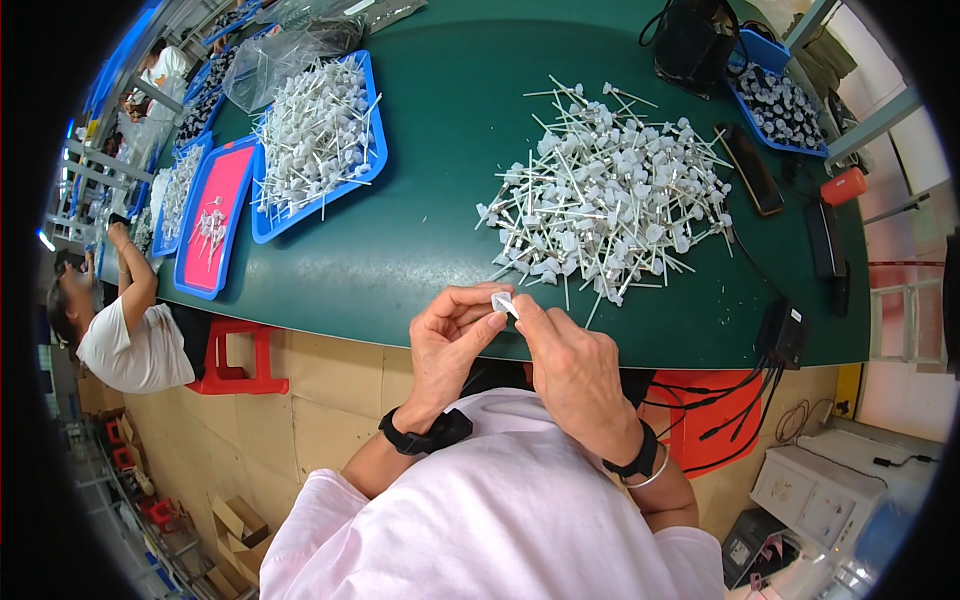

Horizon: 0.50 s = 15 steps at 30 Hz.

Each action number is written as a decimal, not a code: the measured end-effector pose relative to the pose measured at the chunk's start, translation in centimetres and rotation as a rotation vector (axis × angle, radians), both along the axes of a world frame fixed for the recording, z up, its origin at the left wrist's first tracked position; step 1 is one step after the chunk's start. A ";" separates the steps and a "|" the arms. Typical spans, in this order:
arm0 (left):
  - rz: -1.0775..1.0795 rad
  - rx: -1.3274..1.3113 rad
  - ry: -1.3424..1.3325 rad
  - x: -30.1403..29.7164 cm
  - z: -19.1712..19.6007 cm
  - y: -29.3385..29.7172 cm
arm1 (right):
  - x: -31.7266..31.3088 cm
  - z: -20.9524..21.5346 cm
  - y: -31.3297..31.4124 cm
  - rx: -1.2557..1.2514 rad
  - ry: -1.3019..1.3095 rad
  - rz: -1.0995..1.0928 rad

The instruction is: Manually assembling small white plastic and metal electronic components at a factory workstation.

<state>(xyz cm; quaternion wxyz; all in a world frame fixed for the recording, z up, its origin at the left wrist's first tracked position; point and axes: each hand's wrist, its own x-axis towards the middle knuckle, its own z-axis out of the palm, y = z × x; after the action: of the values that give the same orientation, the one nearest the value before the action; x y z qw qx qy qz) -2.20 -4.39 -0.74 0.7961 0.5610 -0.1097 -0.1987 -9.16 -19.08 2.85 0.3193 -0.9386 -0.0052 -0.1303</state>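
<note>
Just in front of my body, at the table's near edge, my left hand (452, 332) pinches a small white translucent piece (502, 301) between thumb and fingertips. My right hand (573, 362) meets it from the other side, its thumb and fingers closed on the same piece. Part of that piece is hidden by the fingers. Beyond my hands lies a large loose pile (610, 190) of similar white pieces, each a small cloudy head on a thin pale stem. Each wrist wears a black band.
At left on the green table (440, 120), a blue tray (376, 140) holds many stemmed pieces; a pink-lined tray (222, 185) holds several. Right of the pile lie a phone (748, 168), a black box (783, 333) with cables and another blue tray (800, 151). A person (135, 340) sits far left.
</note>
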 end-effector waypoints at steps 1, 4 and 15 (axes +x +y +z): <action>-0.009 0.001 -0.012 0.1 -0.1 0.1 | 0.0 0.0 -0.2 0.037 -0.004 0.011; -0.072 0.006 -0.037 0.4 -0.2 0.6 | 0.4 0.2 -1.4 0.178 0.021 0.094; -0.094 0.029 -0.091 0.2 0.1 0.7 | 1.6 -0.6 -3.9 0.675 0.361 0.270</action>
<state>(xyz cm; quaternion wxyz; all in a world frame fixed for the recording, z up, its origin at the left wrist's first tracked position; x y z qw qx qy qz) -2.03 -3.70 -0.68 0.7718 0.5752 -0.1692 -0.2117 -7.53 -23.01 2.22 0.6196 -0.7797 -0.0294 0.0852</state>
